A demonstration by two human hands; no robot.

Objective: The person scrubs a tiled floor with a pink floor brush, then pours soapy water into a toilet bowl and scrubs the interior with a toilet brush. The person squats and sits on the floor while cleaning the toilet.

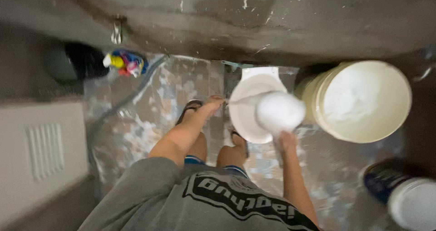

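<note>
A person looks down at a wet, patterned tile floor (pixel 150 117) spattered with white. At far left stands a pale panel with a slatted vent (pixel 44 150); behind it lie a dark bin (pixel 75 61) and a bundle of bright, many-coloured items (pixel 126 62). The left hand (pixel 212 105) reaches forward with fingers stretched out, just touching the rim of a white squat toilet pan (pixel 243 117); its grip looks spread, though blur hides detail. The right hand (pixel 287 142) is pressed together around the handle of a white scoop (pixel 279 112) held over the pan. To the right stands a cream bucket (pixel 363 101) holding whitish liquid. White residue remains across the floor, so cleaning seems only partly done.
</note>
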